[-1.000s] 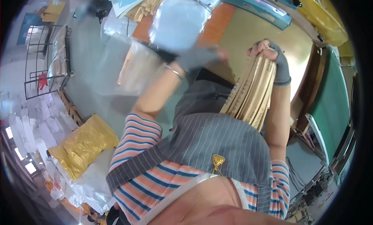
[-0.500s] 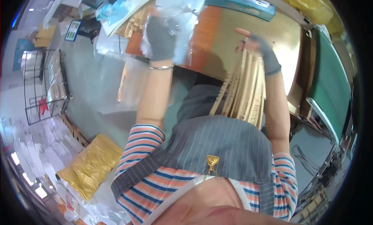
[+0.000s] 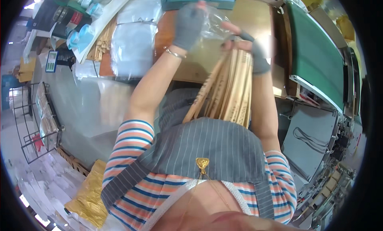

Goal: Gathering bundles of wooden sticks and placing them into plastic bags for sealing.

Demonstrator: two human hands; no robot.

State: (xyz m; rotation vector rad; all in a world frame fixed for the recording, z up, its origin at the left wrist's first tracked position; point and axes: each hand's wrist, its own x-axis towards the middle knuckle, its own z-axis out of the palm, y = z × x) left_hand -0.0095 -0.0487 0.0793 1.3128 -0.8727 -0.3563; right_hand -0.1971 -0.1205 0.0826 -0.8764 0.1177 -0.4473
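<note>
Grey fingerless gloves [image 3: 184,36] cover both hands. The right hand [image 3: 255,49] has its grip clenched around the upper end of a sheaf of tan strips [image 3: 231,91], the index finger pointing out toward some clear plastic film [image 3: 215,25]. From there the sheaf fans down past the near edge of the worktop [image 3: 249,15], its lower ends at the dark pinstriped apron [image 3: 211,143]. The left hand [image 3: 190,24] is blurred, just beside the film; whether its grip is closed on it, one cannot tell. Farther left, a stack of clear bags [image 3: 133,47] lies by the worktop's near edge. A teal machine [image 3: 222,2] stands along the far edge, and a green board [image 3: 319,51] lies beyond the right edge.
</note>
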